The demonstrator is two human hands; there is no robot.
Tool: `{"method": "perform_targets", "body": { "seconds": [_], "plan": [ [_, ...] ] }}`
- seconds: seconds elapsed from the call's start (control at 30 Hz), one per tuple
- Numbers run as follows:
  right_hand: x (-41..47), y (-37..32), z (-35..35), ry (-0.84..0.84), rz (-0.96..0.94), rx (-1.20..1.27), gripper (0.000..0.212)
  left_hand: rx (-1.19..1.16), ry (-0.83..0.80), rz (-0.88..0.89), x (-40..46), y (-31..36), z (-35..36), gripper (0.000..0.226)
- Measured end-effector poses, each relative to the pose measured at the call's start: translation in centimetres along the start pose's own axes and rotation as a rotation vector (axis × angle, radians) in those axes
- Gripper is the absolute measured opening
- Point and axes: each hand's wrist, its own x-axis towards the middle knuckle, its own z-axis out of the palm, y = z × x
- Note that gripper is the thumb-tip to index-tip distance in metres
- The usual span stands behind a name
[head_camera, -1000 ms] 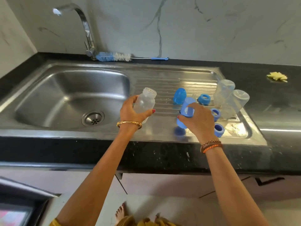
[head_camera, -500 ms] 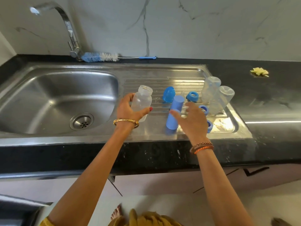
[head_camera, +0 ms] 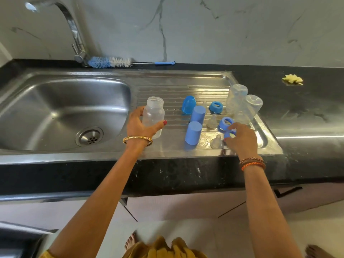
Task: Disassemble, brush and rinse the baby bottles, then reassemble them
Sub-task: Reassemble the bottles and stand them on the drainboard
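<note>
Head view: the left hand (head_camera: 138,124) is wrapped round a clear bottle (head_camera: 153,116), thumb across its front and fingers behind it, holding it upright with its open neck up, above the near left corner of the drainboard (head_camera: 167,84), just right of the sink basin (head_camera: 65,108).

The right hand (head_camera: 240,139) is at the near right of the drainboard with its fingers curled down onto a blue ring (head_camera: 229,134) — the fingertips pinch it. A second ring (head_camera: 225,123) leans just behind that one, and a third ring (head_camera: 216,107) sits further back.

Two blue caps stand mouth-down beside each other: the near cap (head_camera: 193,133) and the far cap (head_camera: 198,113), touching or almost so. A domed blue cover (head_camera: 188,105) lies on its side behind them. Clear teats rest among the blue parts — one teat (head_camera: 216,141) just beside the right hand's fingertips, another (head_camera: 212,121) between the caps and the second ring.

Two more clear bottles stand upside down at the right rim of the drainboard, one (head_camera: 237,98) behind and one (head_camera: 250,108) in front, close together.

A bottle brush (head_camera: 109,62) lies on the black counter (head_camera: 288,101) along the wall, its bristles at the foot of the tap (head_camera: 74,30). A crumpled yellow scrap (head_camera: 292,79) lies well to the right on the counter.
</note>
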Motion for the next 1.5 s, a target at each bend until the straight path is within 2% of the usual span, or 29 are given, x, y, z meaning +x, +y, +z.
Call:
{"method": "perform_targets", "body": {
  "seconds": [0.07, 0.13, 0.2, 0.27, 0.33, 0.37, 0.4, 0.43, 0.47, 0.5, 0.53, 0.57, 0.6, 0.63, 0.7, 0.77, 0.8, 0.87, 0.9, 0.93, 0.97, 1.03, 1.2, 1.37, 1.5],
  "plan": [
    [-0.4, -1.9, -1.5, -0.019, -0.090, 0.211, 0.035, -0.012, 0.011, -0.016, 0.4, -0.1, -0.5, 0.066],
    [-0.5, -5.9, -3.3, -0.048, -0.301, 0.294, 0.034, -0.019, 0.022, -0.032, 0.8, -0.3, -1.2, 0.066],
    [-0.2, -11.1, -4.8, -0.217, -0.511, 0.422, 0.028, -0.019, 0.023, -0.051, 1.2, -0.3, -2.0, 0.065],
    [0.6, -15.7, -6.3, -0.376, -0.612, 0.727, 0.020, -0.017, 0.029, -0.064, 1.6, -0.6, -2.9, 0.065],
    [2.1, -19.3, -6.9, -0.481, -0.630, 1.102, 0.017, -0.020, 0.038, -0.073, 2.1, -1.2, -3.8, 0.066],
    [3.1, -20.7, -6.3, -0.567, -0.590, 1.280, 0.017, -0.023, 0.041, -0.080, 2.4, -1.5, -4.2, 0.066],
    [3.7, -21.6, -5.1, -0.669, -0.490, 1.351, 0.019, -0.024, 0.038, -0.087, 2.5, -1.7, -4.5, 0.066],
    [4.5, -22.4, -3.0, -0.687, -0.367, 1.278, 0.020, -0.022, 0.031, -0.096, 2.6, -2.0, -4.7, 0.067],
    [5.1, -23.2, -0.4, -0.661, -0.254, 1.027, 0.021, -0.024, 0.024, -0.111, 2.8, -2.3, -4.9, 0.067],
    [5.6, -23.6, 2.2, -0.534, -0.235, 0.727, 0.022, -0.031, 0.020, -0.125, 2.8, -2.7, -5.0, 0.068],
    [5.6, -23.7, 4.6, -0.405, -0.301, 0.451, 0.023, -0.034, 0.015, -0.137, 2.8, -3.0, -5.1, 0.069],
    [5.9, -23.5, 5.8, -0.345, -0.338, 0.324, 0.024, -0.031, 0.008, -0.135, 2.9, -3.3, -5.2, 0.070],
    [5.4, -23.0, 5.9, -0.323, -0.439, 0.318, 0.026, -0.027, 0.005, -0.129, 3.1, -3.5, -5.2, 0.071],
    [5.5, -22.5, 5.8, -0.297, -0.432, 0.460, 0.028, -0.030, -0.003, -0.134, 3.4, -3.6, -5.2, 0.072],
    [6.0, -21.0, 6.4, -0.145, -0.353, 0.533, 0.020, -0.041, -0.043, -0.150, 3.7, -3.6, -5.2, 0.072],
    [5.8, -19.7, 6.9, -0.076, -0.317, 0.197, 0.015, -0.048, -0.079, -0.153, 3.7, -3.5, -4.9, 0.067],
    [5.8, -19.0, 7.5, -0.045, -0.340, 0.152, 0.012, -0.039, -0.097, -0.152, 3.6, -3.5, -4.6, 0.064],
    [5.2, -18.7, 8.0, -0.070, -0.409, 0.218, 0.018, -0.026, -0.115, -0.131, 3.6, -3.5, -4.0, 0.060],
    [5.5, -18.5, 8.3, -0.031, -0.446, 0.245, 0.017, -0.018, -0.127, -0.121, 3.5, -3.5, -3.6, 0.060],
    [4.8, -18.3, 8.1, 0.002, -0.455, 0.331, 0.004, 0.000, -0.143, -0.111, 3.4, -3.4, -3.3, 0.061],
    [4.9, -17.9, 8.1, 0.053, -0.451, 0.377, 0.012, 0.022, -0.159, -0.100, 3.3, -3.3, -3.1, 0.063],
    [4.1, -17.0, 7.6, 0.065, -0.347, 0.545, 0.028, 0.040, -0.171, -0.087, 3.2, -3.3, -2.6, 0.070],
    [1.6, -14.9, 6.7, -0.036, -0.156, 0.911, 0.014, 0.038, -0.152, -0.075, 3.2, -3.9, -1.5, 0.072],
    [-0.5, -14.1, 5.5, -0.188, -0.013, 1.178, 0.020, 0.023, -0.147, -0.060, 2.8, -3.8, -0.9, 0.074],
    [-1.1, -13.8, 4.8, -0.224, 0.023, 1.240, 0.023, 0.021, -0.129, -0.001, 2.1, -3.5, -1.1, 0.089]
  ]
}}
